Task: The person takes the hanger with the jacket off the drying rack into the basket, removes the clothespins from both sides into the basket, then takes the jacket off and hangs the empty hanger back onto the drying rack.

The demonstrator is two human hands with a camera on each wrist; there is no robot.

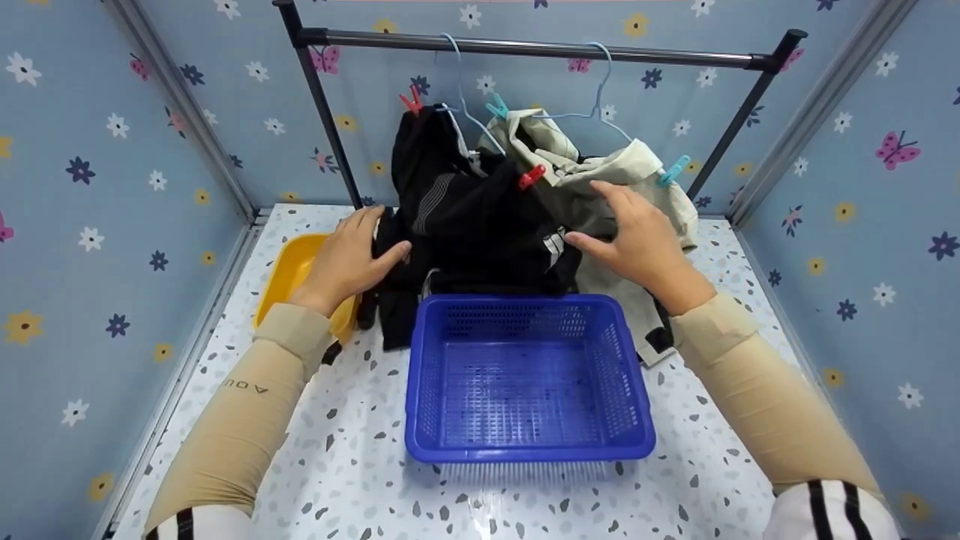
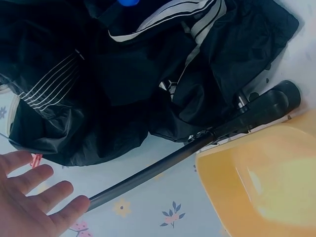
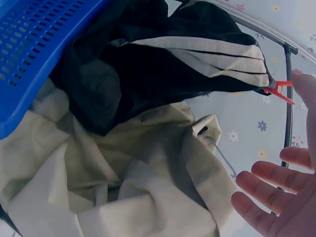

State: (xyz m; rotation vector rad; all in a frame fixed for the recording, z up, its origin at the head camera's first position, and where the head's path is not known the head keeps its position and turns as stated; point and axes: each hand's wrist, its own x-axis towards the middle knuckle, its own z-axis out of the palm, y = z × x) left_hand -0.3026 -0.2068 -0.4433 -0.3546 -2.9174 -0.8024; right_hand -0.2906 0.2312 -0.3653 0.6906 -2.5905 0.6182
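Observation:
Both hands are raised over hanging clothes, fingers spread and holding nothing. My left hand [image 1: 345,259] is at the left side of a black garment [image 1: 480,217], overlapping its edge in the head view. My right hand [image 1: 641,240] hovers in front of a beige garment [image 1: 607,172], thumb toward the black one. Red clothespins [image 1: 532,177] clip the black garment to a light blue hanger [image 1: 459,75]; teal clothespins [image 1: 675,170] clip the beige one to another hanger [image 1: 598,97]. White stripes [image 3: 217,57] show on the black cloth. Its lower part is hidden behind the basket.
A blue perforated basket [image 1: 525,454] stands in front of the garments on the speckled table [image 1: 337,457]. Left of the clothes is a yellow basin [image 1: 289,277], partly behind my left forearm. The dark rack bar [image 1: 525,49] spans the back, between flowered walls.

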